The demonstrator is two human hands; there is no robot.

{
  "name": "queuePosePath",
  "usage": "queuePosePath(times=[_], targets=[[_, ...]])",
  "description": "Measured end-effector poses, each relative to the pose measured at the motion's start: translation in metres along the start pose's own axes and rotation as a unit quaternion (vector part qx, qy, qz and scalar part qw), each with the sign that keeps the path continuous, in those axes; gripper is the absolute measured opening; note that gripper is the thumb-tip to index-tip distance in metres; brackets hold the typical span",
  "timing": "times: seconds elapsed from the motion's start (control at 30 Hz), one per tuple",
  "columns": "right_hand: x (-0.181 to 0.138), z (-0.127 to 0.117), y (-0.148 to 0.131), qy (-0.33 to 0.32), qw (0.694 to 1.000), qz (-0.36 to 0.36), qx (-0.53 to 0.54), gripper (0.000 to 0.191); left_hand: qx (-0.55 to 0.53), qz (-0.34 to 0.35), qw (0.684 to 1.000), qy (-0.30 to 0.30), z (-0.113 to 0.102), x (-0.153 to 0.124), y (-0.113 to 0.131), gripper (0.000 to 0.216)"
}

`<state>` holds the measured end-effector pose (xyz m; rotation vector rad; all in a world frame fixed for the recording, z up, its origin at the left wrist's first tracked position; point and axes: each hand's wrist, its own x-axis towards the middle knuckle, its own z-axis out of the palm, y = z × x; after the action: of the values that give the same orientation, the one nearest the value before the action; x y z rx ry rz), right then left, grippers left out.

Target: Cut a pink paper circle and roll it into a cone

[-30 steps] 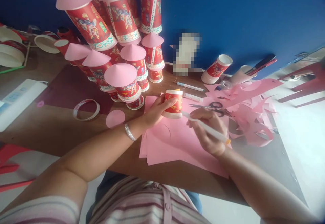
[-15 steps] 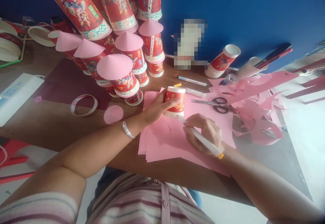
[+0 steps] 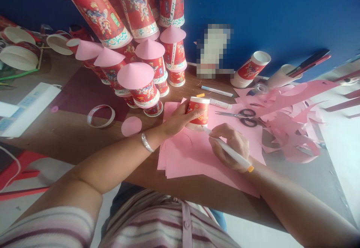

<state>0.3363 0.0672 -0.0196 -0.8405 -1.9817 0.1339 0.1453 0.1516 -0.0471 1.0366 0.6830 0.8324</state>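
Observation:
My left hand [image 3: 180, 117] is wrapped round a red paper cup [image 3: 200, 113] with white bands at top and bottom. The cup stands over a stack of pink paper sheets [image 3: 180, 158]. In my right hand [image 3: 232, 145] is a white marker [image 3: 233, 153] with an orange end, its tip at the cup's lower white band. An orange cap [image 3: 200, 95] lies just behind the cup. Scissors [image 3: 247, 117] with dark handles rest on the pink sheets to the right, beside another white marker [image 3: 221, 103].
Paper-cup towers with pink cone tops [image 3: 135, 75] rise at the back left. A white paper ring [image 3: 100, 116] and a pink disc [image 3: 131, 126] lie left of my forearm. Pink scraps [image 3: 298, 128], stacked cups [image 3: 250, 70] and a pen holder [image 3: 282, 77] occupy the right side.
The whole view has shifted, so everything sits a little farther right. My hands, the cup and the marker keep nearly the same arrangement, with the marker tip still at the lower band.

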Motion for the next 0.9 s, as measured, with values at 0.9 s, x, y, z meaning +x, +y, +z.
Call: queuePosePath(times=[0.9], targets=[[0.0030,-0.0003,0.0004,-0.007,0.998,-0.023,-0.058,0.017,0.027,0.014,1.000,0.008,0.0027,0.0001,0.0006,0.054]])
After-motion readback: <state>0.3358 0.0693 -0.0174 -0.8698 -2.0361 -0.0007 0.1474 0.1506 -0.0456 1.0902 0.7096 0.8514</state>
